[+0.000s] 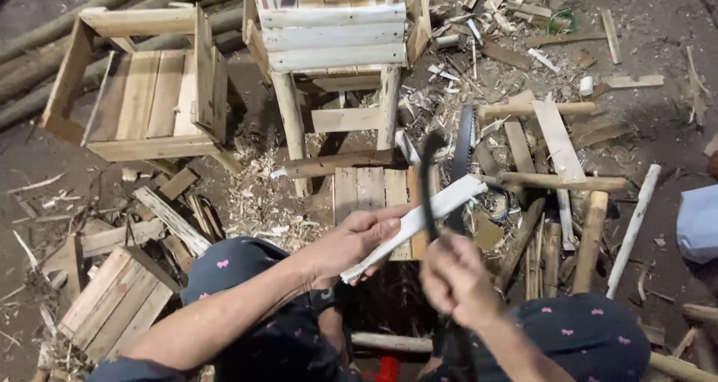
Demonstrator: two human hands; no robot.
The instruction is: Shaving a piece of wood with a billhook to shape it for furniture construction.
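1. At the far left, a finished wooden crate [146, 90] is seen lying on its side on the ground, with a slatted panel [112, 300] nearer the left knee.
2. The left hand [351, 244] is closed around the near end of a pale wood slat [415, 221]; its thumb lies along the top face and its fingers are wrapped beneath.
3. The slat's long axis is set diagonally, rising away from the left hand toward the upper right, over a small slatted bench [374, 191].
4. The slat is crossed near its middle by a dark curved blade [430, 180], standing nearly upright.
5. The right hand [452, 277] is clenched on the blade's handle, just right of the slat and blurred.
6. Further right, round poles [591, 236] and offcuts are scattered.
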